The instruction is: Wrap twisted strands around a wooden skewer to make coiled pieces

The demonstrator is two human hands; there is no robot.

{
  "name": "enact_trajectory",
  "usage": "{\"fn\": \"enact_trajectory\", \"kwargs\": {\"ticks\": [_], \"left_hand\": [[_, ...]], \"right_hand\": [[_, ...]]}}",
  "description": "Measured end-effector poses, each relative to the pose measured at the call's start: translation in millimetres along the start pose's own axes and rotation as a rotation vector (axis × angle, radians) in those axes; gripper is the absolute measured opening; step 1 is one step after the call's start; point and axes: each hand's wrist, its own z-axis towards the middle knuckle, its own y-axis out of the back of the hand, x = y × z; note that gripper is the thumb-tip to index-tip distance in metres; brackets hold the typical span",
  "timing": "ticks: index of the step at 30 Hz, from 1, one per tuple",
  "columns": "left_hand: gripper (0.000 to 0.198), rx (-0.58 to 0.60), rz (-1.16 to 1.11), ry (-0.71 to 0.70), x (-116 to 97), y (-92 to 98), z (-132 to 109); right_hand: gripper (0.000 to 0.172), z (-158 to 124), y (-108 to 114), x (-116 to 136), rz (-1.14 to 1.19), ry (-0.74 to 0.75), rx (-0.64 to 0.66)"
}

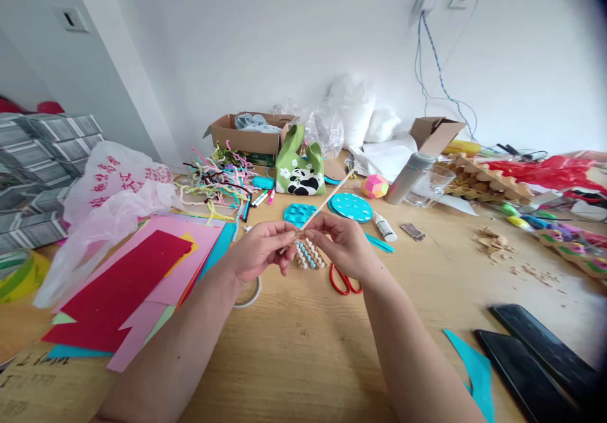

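My left hand [265, 248] and my right hand [342, 239] meet over the middle of the table, both with fingers pinched on a thin wooden stick [327, 200]. The stick slants up to the right, its far end free. Below my fingers lie twisted strips [310, 255] in brown, white and light blue, partly covered by the hands. Beside my right wrist are red-handled scissors [345, 281], their blades hidden. A grey tape ring [253, 293] sits near my left wrist. Behind the hands are blue patterned round pieces [351, 207].
Coloured paper sheets [123, 277] lie at left, beside a plastic bag [118, 183]. Pipe cleaners [222, 179], a green panda bag [300, 167] and a cardboard box [246, 138] stand behind. To the right are a metal bottle [408, 179], a glue bottle [384, 227] and two black phones [521, 372].
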Motion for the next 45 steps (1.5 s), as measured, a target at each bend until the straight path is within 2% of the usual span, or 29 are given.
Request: {"fn": "enact_trajectory", "kwargs": {"ticks": [5,9,13,17,20,25,27,30,34,36,41,45], "left_hand": [[0.031,-0.101,0.268,-0.106,2.8,-5.2,0.7],[0.026,-0.151,0.364,-0.167,4.2,-8.0,2.7],[0.024,-0.220,0.350,-0.184,7.3,-12.6,5.3],[0.022,-0.248,0.210,-0.183,9.8,-17.1,6.4],[0.022,-0.177,0.072,-0.090,7.4,-15.2,4.6],[0.018,0.103,-0.209,0.138,-0.9,-6.1,0.3],[0.020,0.142,-0.237,0.161,-1.2,-5.2,0.2],[0.025,0.031,-0.047,0.058,3.5,-8.3,2.4],[0.021,-0.229,0.403,-0.251,14.0,-13.6,6.7],[0.016,-0.314,0.576,-0.355,17.5,-14.5,7.3],[0.018,-0.364,0.755,-0.397,17.1,-15.2,4.5],[0.020,-0.343,0.725,-0.394,14.0,-16.5,3.4]], "right_hand": [[0.010,1.5,-3.8,0.9,-0.059,-0.046,-0.032],[0.011,1.9,-5.2,2.9,-0.030,-0.063,-0.035],[0.010,1.9,-6.1,4.5,-0.021,-0.072,-0.053],[0.016,2.9,-6.4,1.1,0.049,-0.090,-0.069],[0.023,3.2,-5.2,-1.7,0.133,-0.097,-0.034],[0.030,0.2,0.0,1.8,0.248,-0.117,0.043],[0.030,-0.9,1.4,3.7,0.250,-0.117,0.050],[0.027,-0.9,0.7,4.5,0.165,-0.095,0.008],[0.024,0.5,-3.6,3.9,0.075,-0.084,-0.048],[0.023,0.9,-4.8,3.0,0.075,-0.090,-0.046],[0.022,1.7,-3.3,-2.4,0.136,-0.098,0.001],[0.019,2.9,0.1,-3.2,0.094,-0.087,-0.009]]}}
